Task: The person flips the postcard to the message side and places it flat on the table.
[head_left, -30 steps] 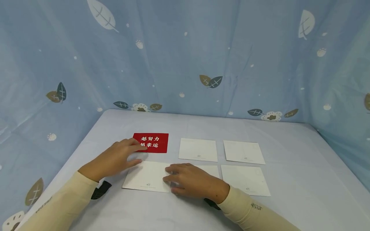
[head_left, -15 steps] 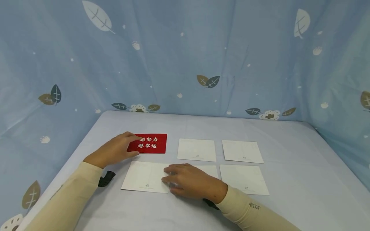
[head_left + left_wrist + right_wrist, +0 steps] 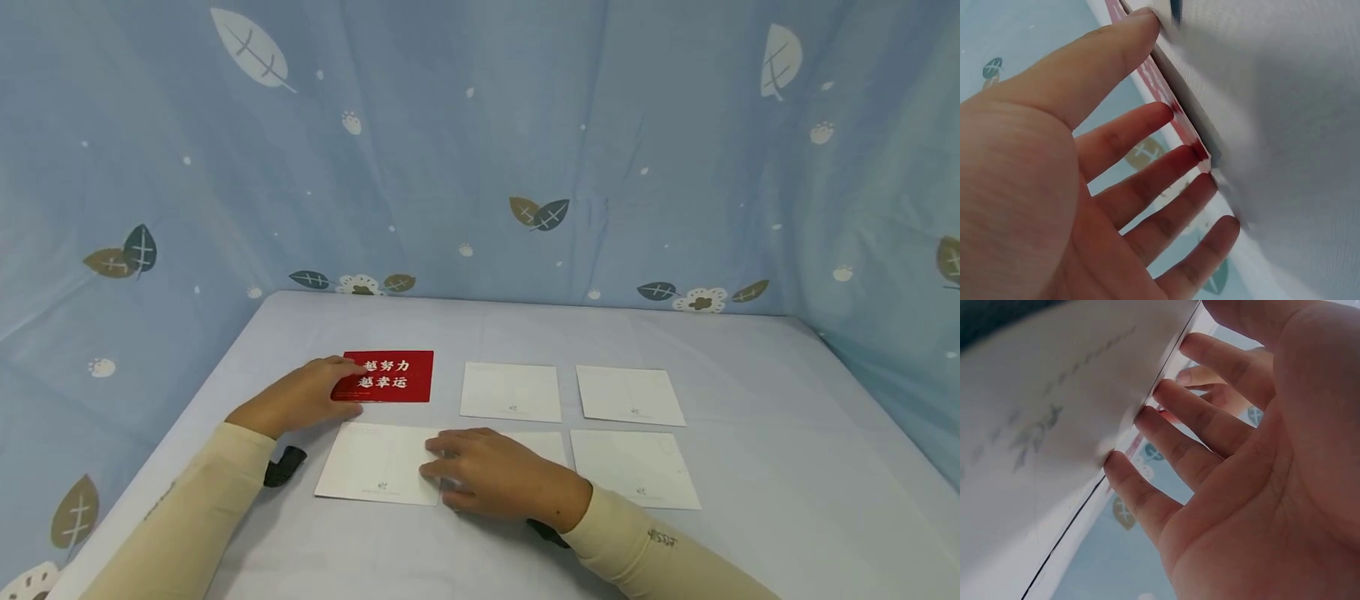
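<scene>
A red card (image 3: pixel 408 392) with white lettering lies flat at the back left of the white table. My left hand (image 3: pixel 311 396) rests on its left part, with spread fingertips on the card and the thumb near its lower edge. In the left wrist view the fingers (image 3: pixel 1141 181) reach to the card's red face without curling. Just in front lies a white card (image 3: pixel 375 462) with a small printed mark. My right hand (image 3: pixel 498 475) touches its right edge with extended fingers and mostly covers another white card (image 3: pixel 543 442). Spread fingertips meet a white card (image 3: pixel 1041 481) in the right wrist view.
Two white cards, a middle one (image 3: pixel 510 390) and a right one (image 3: pixel 630 396), lie in the back row. One more white card (image 3: pixel 637 471) is at the front right. A blue leaf-patterned curtain (image 3: pixel 465 150) hangs behind the table (image 3: pixel 787 433) and along its sides.
My left hand has drawn back slightly toward the red card's left edge, uncovering more of the lettering. My right hand and the cards keep their places; the head view has shifted a little.
</scene>
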`<action>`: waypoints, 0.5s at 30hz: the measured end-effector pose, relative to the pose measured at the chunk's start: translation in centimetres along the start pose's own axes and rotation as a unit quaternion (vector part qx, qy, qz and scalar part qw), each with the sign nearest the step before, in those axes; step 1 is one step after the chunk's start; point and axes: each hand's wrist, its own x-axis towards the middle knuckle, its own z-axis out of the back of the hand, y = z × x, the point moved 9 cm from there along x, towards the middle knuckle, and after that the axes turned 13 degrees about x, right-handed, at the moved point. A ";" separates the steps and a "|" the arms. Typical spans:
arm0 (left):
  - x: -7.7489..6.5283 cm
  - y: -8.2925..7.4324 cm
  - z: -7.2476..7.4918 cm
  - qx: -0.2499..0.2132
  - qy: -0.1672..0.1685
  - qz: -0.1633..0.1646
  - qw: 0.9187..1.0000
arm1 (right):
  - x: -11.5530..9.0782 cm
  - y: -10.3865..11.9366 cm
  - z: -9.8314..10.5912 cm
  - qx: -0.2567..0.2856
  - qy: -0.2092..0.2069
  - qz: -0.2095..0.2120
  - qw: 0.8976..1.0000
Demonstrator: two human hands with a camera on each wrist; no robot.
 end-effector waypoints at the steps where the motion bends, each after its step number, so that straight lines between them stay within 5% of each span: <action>1: 0.0 0.1 -0.1 0.000 -0.003 0.001 1.000 | 0.0 0.0 0.0 0.000 0.001 0.001 1.000; 11: 0.1 -0.3 -0.3 0.022 -0.026 -0.015 0.999 | 0.1 -1.1 1.8 0.059 -0.025 -0.019 0.998; 15: -0.5 -0.1 0.0 0.022 -0.033 -0.014 0.999 | 1.0 -2.4 3.4 0.042 -0.046 -0.041 0.997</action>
